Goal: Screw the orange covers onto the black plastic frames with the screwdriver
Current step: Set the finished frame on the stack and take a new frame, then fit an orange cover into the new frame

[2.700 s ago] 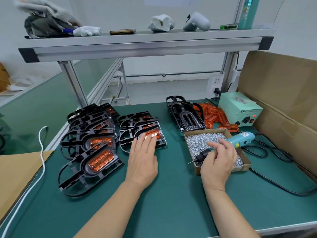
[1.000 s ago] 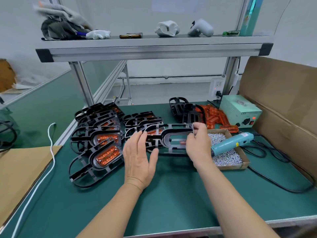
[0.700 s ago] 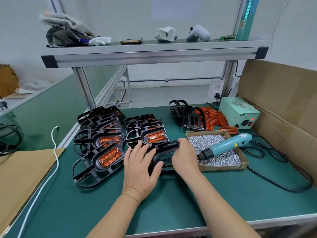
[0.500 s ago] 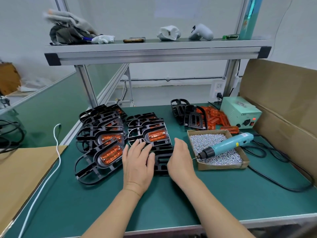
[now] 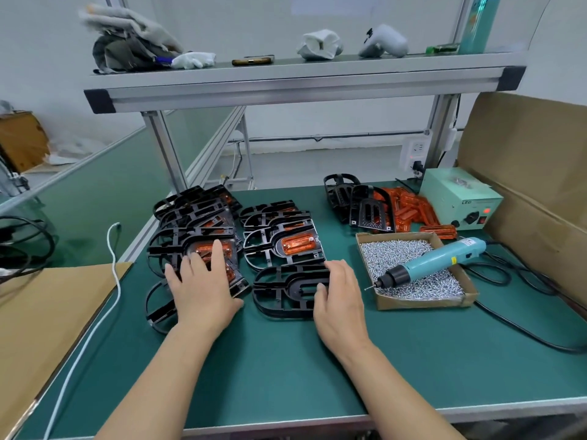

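The left hand (image 5: pixel 203 290) lies flat, fingers spread, on a finished orange-covered black plastic frame (image 5: pixel 233 279), while the right hand (image 5: pixel 341 300), fingers loose, has just set a bare black plastic frame (image 5: pixel 286 290) on the green mat (image 5: pixel 286 360), ready for a cover and the teal electric screwdriver (image 5: pixel 435 260) lying to its right.

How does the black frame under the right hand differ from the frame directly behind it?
The near frame has an empty centre opening; the rear frame carries an orange cover. The right hand rests on the near frame; no hand touches the rear frame. Both are black and lie flat on the green table, rounded ends pointing left.
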`<action>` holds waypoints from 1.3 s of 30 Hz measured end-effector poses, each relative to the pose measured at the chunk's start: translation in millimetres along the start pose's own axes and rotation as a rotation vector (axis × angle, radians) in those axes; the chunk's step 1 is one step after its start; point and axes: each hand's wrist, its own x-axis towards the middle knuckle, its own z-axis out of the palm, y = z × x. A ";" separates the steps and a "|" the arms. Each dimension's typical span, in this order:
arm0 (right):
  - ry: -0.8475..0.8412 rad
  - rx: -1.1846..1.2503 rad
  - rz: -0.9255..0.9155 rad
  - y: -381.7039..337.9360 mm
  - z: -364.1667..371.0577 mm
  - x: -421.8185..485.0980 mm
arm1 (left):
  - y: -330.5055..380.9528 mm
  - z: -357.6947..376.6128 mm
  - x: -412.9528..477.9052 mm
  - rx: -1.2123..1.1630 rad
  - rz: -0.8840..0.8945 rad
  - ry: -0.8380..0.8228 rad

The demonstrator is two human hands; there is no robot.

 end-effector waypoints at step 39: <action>-0.309 -0.938 0.295 124.4 -155.9 217.4 | 6.1 16.6 -3.6 -0.111 0.295 0.120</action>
